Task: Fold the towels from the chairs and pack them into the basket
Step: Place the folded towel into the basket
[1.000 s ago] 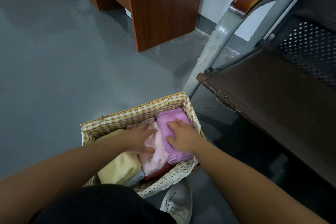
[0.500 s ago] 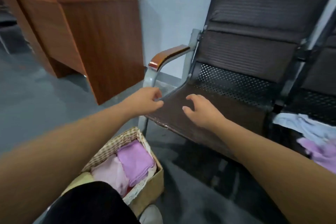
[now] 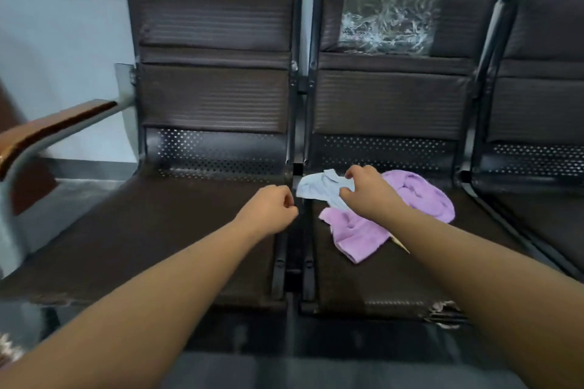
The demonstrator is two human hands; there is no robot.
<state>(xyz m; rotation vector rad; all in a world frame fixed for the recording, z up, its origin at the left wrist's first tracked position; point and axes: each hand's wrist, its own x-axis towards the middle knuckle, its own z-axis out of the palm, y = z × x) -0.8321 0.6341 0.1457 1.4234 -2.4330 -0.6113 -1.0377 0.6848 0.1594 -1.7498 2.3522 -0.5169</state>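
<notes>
A crumpled light blue towel [image 3: 319,186] lies on the middle chair's seat [image 3: 363,275], partly on top of a crumpled purple towel [image 3: 420,199]. My right hand [image 3: 363,188] grips the blue towel at its right part. My left hand [image 3: 268,208] hovers over the right edge of the left chair's seat [image 3: 158,230], fingers curled and holding nothing. The basket [image 3: 9,352] shows only as a sliver of lace lining at the bottom left edge.
Three dark joined chairs stand against a pale wall. A wooden armrest [image 3: 47,128] sticks out at the left. Crinkled clear plastic [image 3: 388,20] covers part of the middle backrest. The right chair's seat [image 3: 543,208] holds nothing. A torn seat edge [image 3: 445,313] shows near front.
Both hands left the basket and reached up to the chairs. The view swung right from the basket to the seats. My right hand took hold of the blue towel.
</notes>
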